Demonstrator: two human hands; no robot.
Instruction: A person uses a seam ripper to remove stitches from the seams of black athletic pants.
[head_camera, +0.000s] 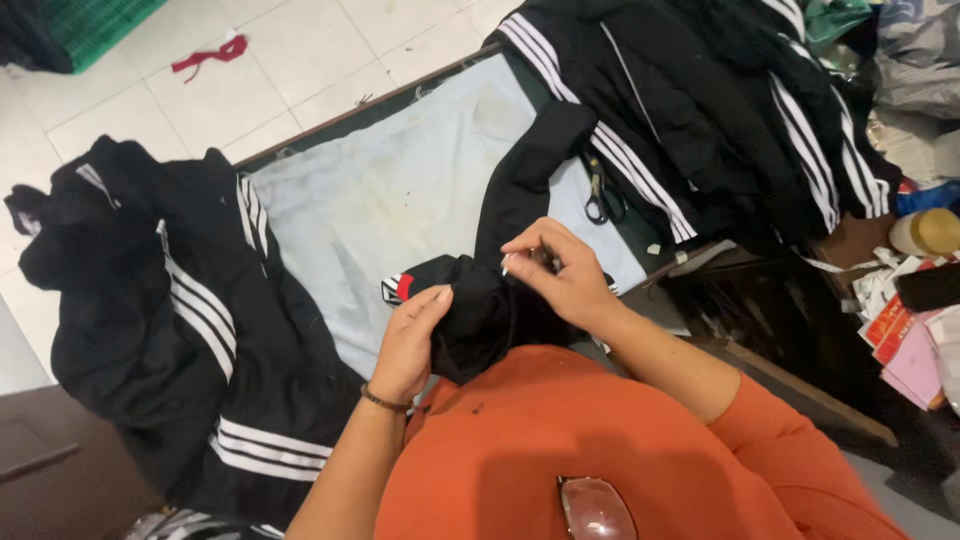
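My left hand (412, 340) grips a bunched black garment (478, 310) with a red and white trim at its edge, held just above my orange shirt. My right hand (555, 270) pinches the same black fabric from the right, fingers closed on a fold; whether it also holds a small tool, I cannot tell. The garment's sleeve runs up across the pale blue cloth-covered table (400, 190). A pair of black-handled scissors (600, 195) lies on the table just beyond my right hand.
A pile of black jackets with white stripes (180, 320) hangs off the table's left side. More striped black jackets (720, 110) are heaped at the far right. Clutter with papers and a yellow-lidded jar (925, 232) sits at the right. White tiled floor (250, 80) lies beyond.
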